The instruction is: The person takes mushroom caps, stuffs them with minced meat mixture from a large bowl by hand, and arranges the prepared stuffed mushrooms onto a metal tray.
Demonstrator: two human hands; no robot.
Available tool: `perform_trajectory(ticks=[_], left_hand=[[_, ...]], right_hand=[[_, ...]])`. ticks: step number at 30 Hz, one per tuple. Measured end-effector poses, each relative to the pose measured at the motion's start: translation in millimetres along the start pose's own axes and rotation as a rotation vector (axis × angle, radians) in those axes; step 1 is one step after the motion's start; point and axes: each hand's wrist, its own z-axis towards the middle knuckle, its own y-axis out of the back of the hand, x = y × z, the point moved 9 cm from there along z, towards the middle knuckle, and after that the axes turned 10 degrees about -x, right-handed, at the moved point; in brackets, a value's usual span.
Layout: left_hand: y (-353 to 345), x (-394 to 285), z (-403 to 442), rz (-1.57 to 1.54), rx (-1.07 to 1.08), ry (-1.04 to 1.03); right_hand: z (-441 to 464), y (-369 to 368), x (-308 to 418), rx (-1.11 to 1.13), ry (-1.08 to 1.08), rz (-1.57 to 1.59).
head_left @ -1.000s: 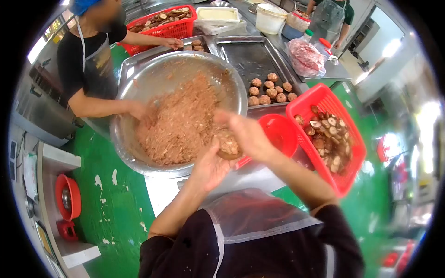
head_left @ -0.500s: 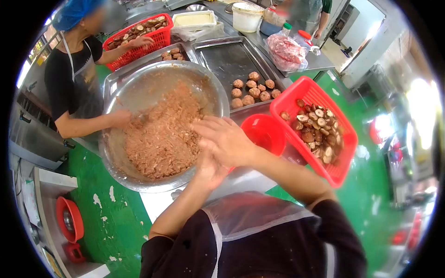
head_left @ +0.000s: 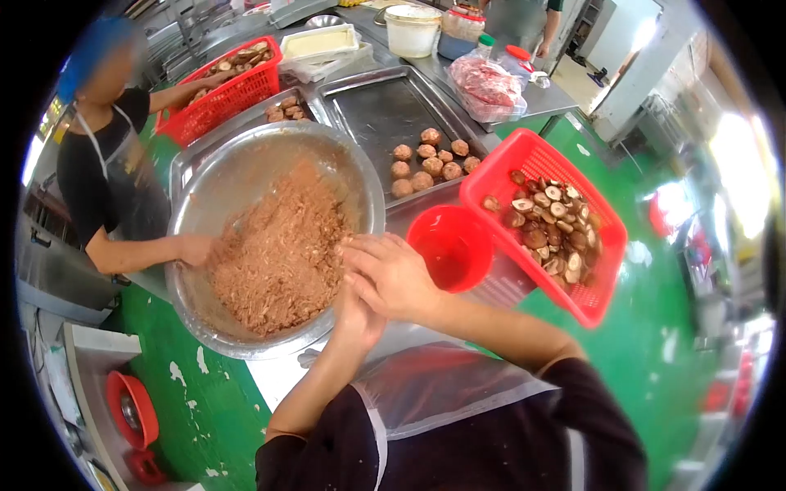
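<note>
My right hand is cupped over my left hand, the two pressed together at the near right rim of a large steel bowl. Their fingers are curled in, and whatever lies between the palms is hidden. Pinkish-brown minced meat is heaped in the bowl beside my fingertips. Close to the right of my right hand stands a red bowl with liquid in it. Behind, several round meatballs sit at the near end of a steel tray.
A red basket of cut mushrooms stands at right. Across the bowl, a co-worker has one hand in the meat and one at another red mushroom basket. Bagged meat and a white bucket stand behind.
My hands have closed tighter together, the right fingers more curled over the left. The view has shifted, so the tray and baskets appear further left. The co-worker's far hand is deeper among the mushrooms.
</note>
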Motion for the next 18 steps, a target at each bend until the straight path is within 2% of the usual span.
perform_trajectory(ticks=[3, 6, 8, 9, 10, 12, 15, 18], left_hand=[[-2.2, 0.9, -2.1, -0.069, -0.029, -0.022], [-8.9, -1.6, -1.6, -0.045, 0.01, 0.014], [-7.9, -8.6, -3.1, -0.052, 0.034, 0.013], [-11.2, -10.3, -1.0, -0.073, 0.048, 0.001], [-15.5, -11.5, 0.6, -0.093, 0.068, -0.009], [-11.7, -10.8, 0.9, -0.045, -0.003, -0.009], [-9.7, -10.3, -1.1, -0.041, -0.07, -0.043], [0.9, -7.9, 0.5, 0.011, -0.06, -0.015]], right_hand=[[-6.1, -2.5, -9.0, -0.077, -0.048, 0.02], [-4.5, -6.2, -18.1, -0.011, -0.05, 0.127], [3.4, -5.0, -44.9, -0.07, -0.509, 0.762], [10.4, -1.1, -58.1, -0.083, -0.61, 0.893], [23.0, 10.2, -62.1, -0.124, -0.565, 0.815], [29.5, -10.2, -65.5, 0.005, -0.482, 0.574], [14.1, -38.3, -12.8, 0.382, 0.039, -0.074], [18.6, -43.3, -26.3, 0.446, -0.132, 0.102]])
